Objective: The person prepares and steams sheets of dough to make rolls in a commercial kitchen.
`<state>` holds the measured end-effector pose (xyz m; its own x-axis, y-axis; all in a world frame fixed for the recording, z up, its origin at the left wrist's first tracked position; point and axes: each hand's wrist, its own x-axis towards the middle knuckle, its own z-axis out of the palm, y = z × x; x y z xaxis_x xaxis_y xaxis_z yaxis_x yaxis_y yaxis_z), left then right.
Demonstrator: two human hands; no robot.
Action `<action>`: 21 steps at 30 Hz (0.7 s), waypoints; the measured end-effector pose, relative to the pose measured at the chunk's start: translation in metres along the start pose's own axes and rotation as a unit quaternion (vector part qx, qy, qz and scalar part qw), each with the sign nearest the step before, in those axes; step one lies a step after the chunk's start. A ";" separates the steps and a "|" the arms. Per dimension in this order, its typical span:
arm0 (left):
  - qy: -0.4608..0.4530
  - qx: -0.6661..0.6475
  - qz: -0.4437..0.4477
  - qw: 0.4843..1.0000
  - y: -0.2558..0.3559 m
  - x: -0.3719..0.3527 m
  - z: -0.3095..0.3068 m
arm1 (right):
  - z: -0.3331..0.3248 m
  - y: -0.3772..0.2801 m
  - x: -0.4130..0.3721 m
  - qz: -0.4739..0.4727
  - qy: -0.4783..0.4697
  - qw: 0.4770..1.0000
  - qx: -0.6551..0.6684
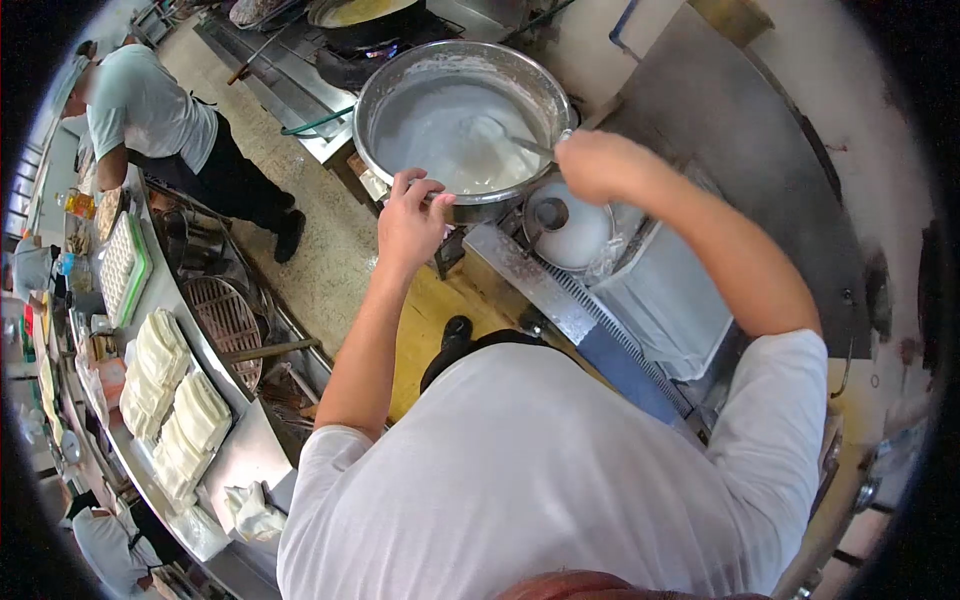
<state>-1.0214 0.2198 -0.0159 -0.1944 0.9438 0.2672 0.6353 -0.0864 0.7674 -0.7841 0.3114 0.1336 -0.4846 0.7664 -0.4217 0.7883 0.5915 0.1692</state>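
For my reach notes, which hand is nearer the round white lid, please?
Right hand, holding a metal ladle just beyond the round white lid; left hand grips the steel pot rim.

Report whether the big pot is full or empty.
Partly full: white liquid lies in the pot, bare wall showing above it. The right hand holds a ladle in it.

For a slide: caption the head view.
Left hand grips round steel pot of white liquid; right hand holds metal ladle.
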 end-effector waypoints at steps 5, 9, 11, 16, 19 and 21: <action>0.006 -0.004 0.006 1.000 -0.002 -0.001 0.004 | -0.044 0.022 0.016 0.011 -0.183 0.978 0.098; 0.014 0.019 0.001 1.000 0.002 -0.005 0.001 | -0.034 0.012 0.000 0.065 -0.189 0.922 0.332; 0.012 0.016 0.000 1.000 0.001 -0.006 0.002 | -0.008 0.010 0.002 0.074 -0.173 0.869 0.458; 0.007 0.031 -0.016 0.999 0.005 -0.004 0.002 | 0.049 0.012 0.007 0.073 -0.088 0.775 0.621; 0.006 0.043 -0.008 0.999 0.001 -0.001 0.005 | 0.059 0.013 -0.006 0.064 -0.038 0.738 0.671; 0.007 0.056 0.000 0.998 -0.001 0.000 0.005 | 0.072 0.019 -0.016 0.049 -0.026 0.730 0.681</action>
<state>-1.0182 0.2212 -0.0197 -0.2056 0.9389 0.2760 0.7145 -0.0487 0.6980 -0.7340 0.2924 0.0800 -0.4140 0.7568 -0.5057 0.4810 -0.2898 -0.8274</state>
